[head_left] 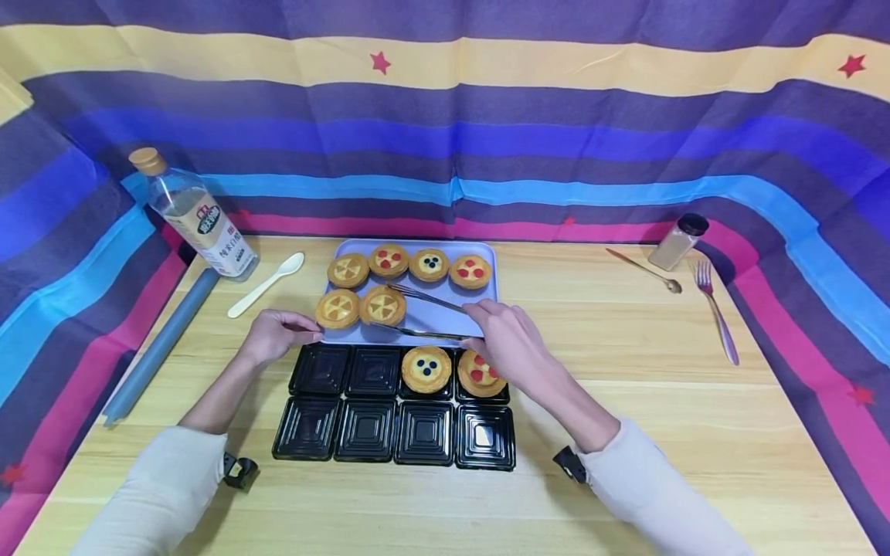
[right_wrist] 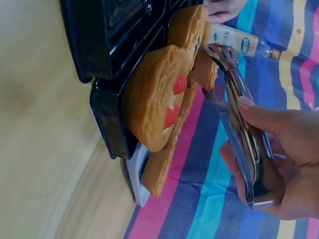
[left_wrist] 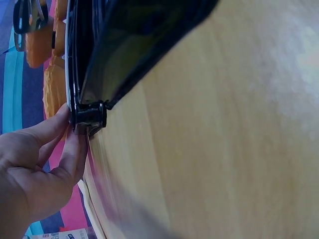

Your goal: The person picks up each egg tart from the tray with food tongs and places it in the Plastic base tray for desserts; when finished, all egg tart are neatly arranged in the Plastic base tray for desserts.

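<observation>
A lavender tray point(head_left: 445, 318) at the table's middle carries several round tarts. In front of it lies a black compartment tray point(head_left: 365, 428); its far row holds a blue-dotted tart point(head_left: 426, 369) and a red-dotted tart point(head_left: 480, 373) point(right_wrist: 154, 99). My right hand point(head_left: 476, 324) point(right_wrist: 237, 129) grips metal tongs point(head_left: 424, 333) point(right_wrist: 239, 109), their arms spread to either side of a yellow-cross tart point(head_left: 382, 305) on the lavender tray. My left hand point(head_left: 316, 330) point(left_wrist: 75, 132) pinches the black tray's far left corner point(left_wrist: 88, 118), right at the lavender tray's edge.
A clear bottle point(head_left: 195, 216), a white spoon point(head_left: 267, 284) and a grey roll point(head_left: 160, 347) lie at the left. A spice jar point(head_left: 680, 241), a gold spoon point(head_left: 643, 270) and a fork point(head_left: 716, 309) sit at the right. Striped cloth walls the table.
</observation>
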`<action>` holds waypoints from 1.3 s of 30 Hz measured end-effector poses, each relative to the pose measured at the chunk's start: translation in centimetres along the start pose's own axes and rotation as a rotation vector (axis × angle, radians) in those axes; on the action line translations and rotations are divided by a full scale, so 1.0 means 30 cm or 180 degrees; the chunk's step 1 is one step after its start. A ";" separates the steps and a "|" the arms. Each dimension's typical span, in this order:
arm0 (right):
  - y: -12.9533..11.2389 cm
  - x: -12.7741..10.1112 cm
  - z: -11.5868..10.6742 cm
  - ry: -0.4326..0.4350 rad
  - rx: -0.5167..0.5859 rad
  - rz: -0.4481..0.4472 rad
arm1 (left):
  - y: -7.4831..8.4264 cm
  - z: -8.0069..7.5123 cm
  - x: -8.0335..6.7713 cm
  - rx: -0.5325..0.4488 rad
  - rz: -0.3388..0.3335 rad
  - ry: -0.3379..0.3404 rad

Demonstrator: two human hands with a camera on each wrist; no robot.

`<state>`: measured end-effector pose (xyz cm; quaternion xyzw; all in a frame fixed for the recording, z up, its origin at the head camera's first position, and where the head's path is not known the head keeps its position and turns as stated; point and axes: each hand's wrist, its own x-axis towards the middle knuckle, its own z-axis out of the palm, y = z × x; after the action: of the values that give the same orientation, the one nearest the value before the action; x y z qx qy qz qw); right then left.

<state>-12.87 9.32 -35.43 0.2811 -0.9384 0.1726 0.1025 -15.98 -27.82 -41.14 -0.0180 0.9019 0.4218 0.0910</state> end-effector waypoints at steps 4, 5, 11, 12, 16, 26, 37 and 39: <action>-0.008 -0.029 -0.016 0.0007 0.0027 -0.0080 | 0.004 -0.002 -0.001 0.0013 -0.0012 -0.0003; -0.011 -0.036 -0.021 0.0003 0.0034 -0.0078 | 0.004 -0.002 0.000 0.0012 -0.0007 -0.0005; -0.023 -0.069 -0.039 -0.0051 0.0117 -0.0071 | -0.003 -0.002 0.003 0.0003 0.0032 -0.0013; -0.025 -0.073 -0.039 -0.0056 0.0125 -0.0094 | -0.004 -0.001 0.003 -0.0005 0.0034 -0.0014; -0.031 -0.087 -0.036 -0.0069 0.0150 -0.0177 | -0.007 -0.001 0.003 -0.0014 0.0047 0.0003; -0.046 -0.117 -0.018 -0.0232 0.0261 -0.0186 | -0.009 0.000 0.005 0.0006 0.0059 0.0020; -0.048 -0.141 0.006 -0.0339 0.0192 -0.0212 | -0.010 0.000 0.009 -0.0001 0.0045 0.0017; -0.048 -0.142 0.008 -0.0361 0.0182 -0.0216 | -0.010 0.000 0.009 0.0011 0.0035 0.0015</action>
<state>-8.58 10.22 -36.50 0.3248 -0.9274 0.1797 0.0469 -16.21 -27.99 -41.42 -0.0139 0.9029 0.4208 0.0866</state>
